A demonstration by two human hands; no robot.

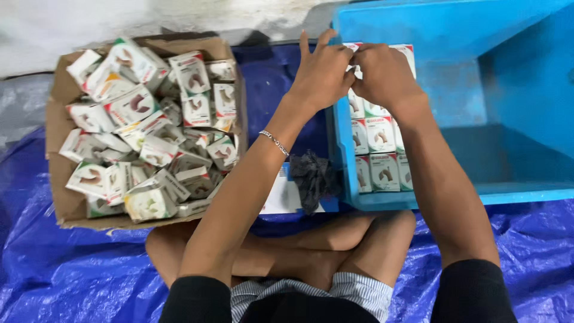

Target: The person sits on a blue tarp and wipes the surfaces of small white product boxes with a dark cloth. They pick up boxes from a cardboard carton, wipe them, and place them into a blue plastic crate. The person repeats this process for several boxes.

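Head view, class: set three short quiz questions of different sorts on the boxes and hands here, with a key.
1. True or false: the cardboard box holds small boxes in a loose heap.
2. Where do both hands meet? A) over the cardboard box B) at the blue crate's left side C) on the dark cloth
3. Which wrist wears a bracelet?

Key: 1 true; 2 B, left hand and right hand hold a small box; 3 left.

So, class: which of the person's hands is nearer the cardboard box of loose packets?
Left. The left hand is just right of the cardboard box; the right hand is farther right, over the blue crate.
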